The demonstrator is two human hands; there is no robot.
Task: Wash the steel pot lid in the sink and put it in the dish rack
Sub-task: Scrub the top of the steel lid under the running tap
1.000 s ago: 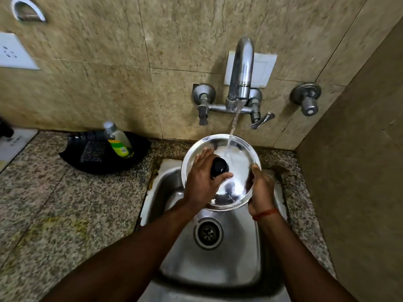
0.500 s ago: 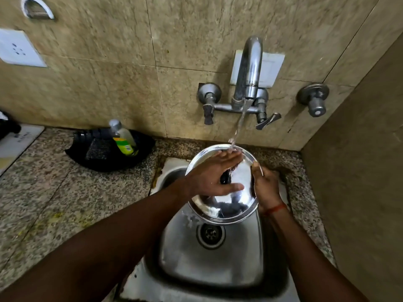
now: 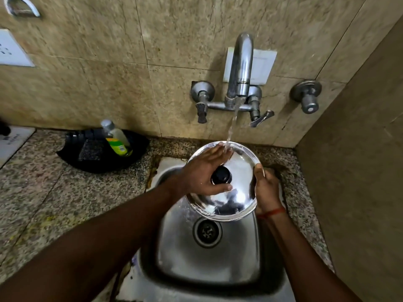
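The steel sink (image 3: pixel 229 253) fills the lower centre, its drain (image 3: pixel 207 231) bare. At centre left a black tray (image 3: pixel 72 153) holds a leaning bottle (image 3: pixel 117 140) and a dark scrub pad (image 3: pixel 89 150). The steel pot lid (image 3: pixel 239 188) is tilted over the basin under the tap (image 3: pixel 241 62). The left hand (image 3: pixel 202 173) lies flat on it, fingers straight beside the black knob (image 3: pixel 221 175), fingertips in the water stream (image 3: pixel 232 123). The right hand (image 3: pixel 267 190) grips the lid's right rim.

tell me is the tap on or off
On: a stream of water runs from the tap onto the fingers of the left hand and the steel pot lid, above the sink.
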